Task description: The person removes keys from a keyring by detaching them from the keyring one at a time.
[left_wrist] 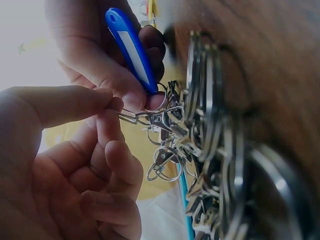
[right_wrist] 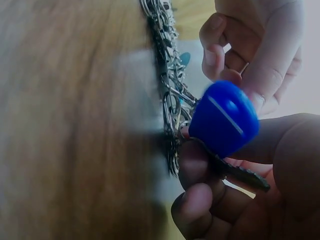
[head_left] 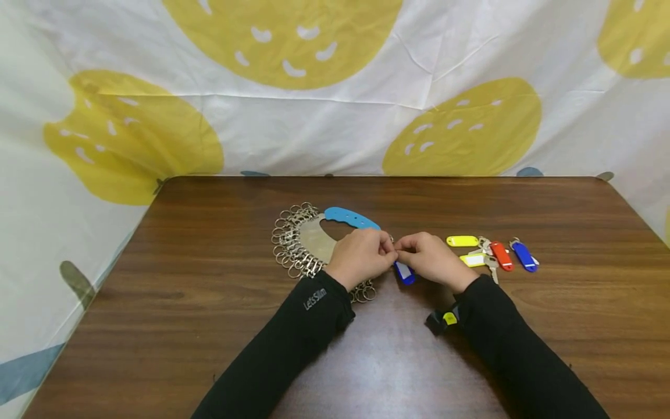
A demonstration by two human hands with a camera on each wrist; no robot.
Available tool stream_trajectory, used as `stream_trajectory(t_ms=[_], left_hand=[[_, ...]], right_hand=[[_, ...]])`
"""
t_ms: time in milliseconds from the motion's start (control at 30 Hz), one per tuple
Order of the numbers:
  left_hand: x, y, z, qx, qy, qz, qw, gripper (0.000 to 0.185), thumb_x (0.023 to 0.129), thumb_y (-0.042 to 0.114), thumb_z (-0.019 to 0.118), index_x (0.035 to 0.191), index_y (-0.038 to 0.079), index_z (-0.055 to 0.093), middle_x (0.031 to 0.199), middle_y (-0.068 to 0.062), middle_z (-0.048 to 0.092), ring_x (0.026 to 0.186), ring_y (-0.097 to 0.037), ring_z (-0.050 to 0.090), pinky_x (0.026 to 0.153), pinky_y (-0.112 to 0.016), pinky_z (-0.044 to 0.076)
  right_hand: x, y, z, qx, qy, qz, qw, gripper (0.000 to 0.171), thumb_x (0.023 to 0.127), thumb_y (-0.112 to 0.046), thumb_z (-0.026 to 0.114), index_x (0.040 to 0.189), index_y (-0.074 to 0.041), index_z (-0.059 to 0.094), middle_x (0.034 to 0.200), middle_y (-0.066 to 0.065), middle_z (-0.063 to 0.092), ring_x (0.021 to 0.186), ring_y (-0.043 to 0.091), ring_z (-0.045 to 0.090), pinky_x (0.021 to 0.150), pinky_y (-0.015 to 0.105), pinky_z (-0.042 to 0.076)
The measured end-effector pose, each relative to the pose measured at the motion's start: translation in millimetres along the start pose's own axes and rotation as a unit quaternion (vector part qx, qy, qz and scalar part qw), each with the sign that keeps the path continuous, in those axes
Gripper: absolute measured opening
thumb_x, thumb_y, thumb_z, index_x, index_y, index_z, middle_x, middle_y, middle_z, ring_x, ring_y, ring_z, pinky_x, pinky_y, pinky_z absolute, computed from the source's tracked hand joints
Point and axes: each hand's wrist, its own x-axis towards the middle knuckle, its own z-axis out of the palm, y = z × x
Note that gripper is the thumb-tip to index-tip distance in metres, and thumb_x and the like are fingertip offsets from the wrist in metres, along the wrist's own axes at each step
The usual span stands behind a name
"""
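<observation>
I see the small blue plastic key tag with a white paper label window (left_wrist: 131, 47) pinched in my right hand (head_left: 431, 260), just above the middle of the brown wood-grain table (head_left: 209, 326). The fingers of that hand curl round the tag, and in the right wrist view a dark key blade (right_wrist: 240, 175) hangs from it across my fingers. My left hand (head_left: 361, 256) meets it fingertip to fingertip; thumb and forefinger pinch a small silver metal snap clip (left_wrist: 131, 117) that belongs to the crescent-shaped steel key organiser hung with many split rings (head_left: 295, 241), whose blue plastic handle strip (head_left: 350, 218) curves away behind my left hand.

I judge the tag light, stiff and a little slick, so it is best held by its flat faces near the ring end, leaving the ring free. The clip looks springy and fiddly, and the organiser heavy enough to stay put, though its loose rings would tangle easily.

Just right of my right hand lie more keys with tags: a yellow plastic tag (head_left: 462, 240), a second yellow tag (head_left: 473, 260), a red tag (head_left: 501, 256) and another blue tag (head_left: 524, 256).

My left black sleeve (head_left: 314, 314) bears white lettering reading "Let'sSlim" (head_left: 314, 298). The tag's label window looks blank. A white cloth with yellow blobs (head_left: 335, 87) hangs behind.
</observation>
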Motion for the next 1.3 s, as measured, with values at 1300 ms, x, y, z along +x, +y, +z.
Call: stream_trajectory(t_ms=[1300], left_hand=[[0.8,-1.2,1.3,0.004,-0.013,-0.005,0.9999,0.011,0.086,0.034,0.066,0.08,0.026,0.069,0.08,0.01,0.068,0.067,-0.008,0.057,0.055,-0.025,0.04]], right_hand=[[1.8,5.0,-3.0,-0.017,-0.019,0.004,1.0,0.011,0.091,-0.017,0.061,0.091,-0.007,0.066,0.08,0.003,0.067,0.07,0.013,0.053,0.064,0.026,0.042]])
